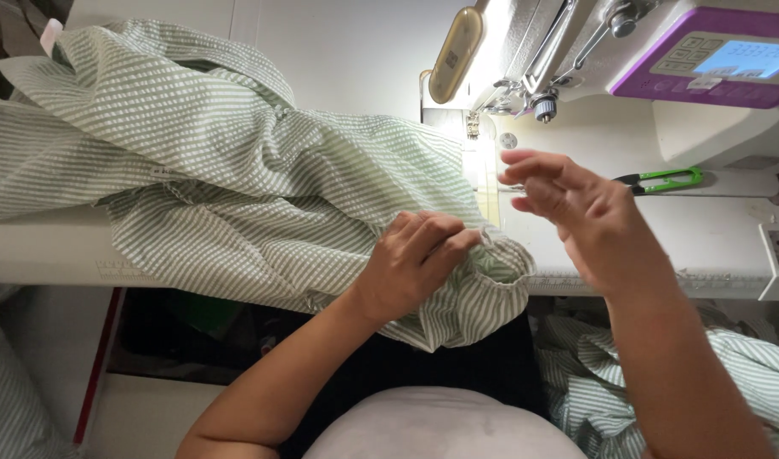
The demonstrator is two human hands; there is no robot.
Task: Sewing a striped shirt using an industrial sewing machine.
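Head view: green-and-white striped seersucker fabric (237,170) sprawls crinkled across the white table (704,246), spilling over its front edge. Left hand (411,263) pinches the hem there. Right hand (576,212) hovers, fingers loosely curled, beside green thread snips (666,179).

Crinkled matt striped cloth (262,187); glossy plastic sewing machine (576,51).

Bright glare from sewing machine lamp (483,51) whitens table (712,238); right hand (576,208) slightly motion-blurred; underside of table dim.
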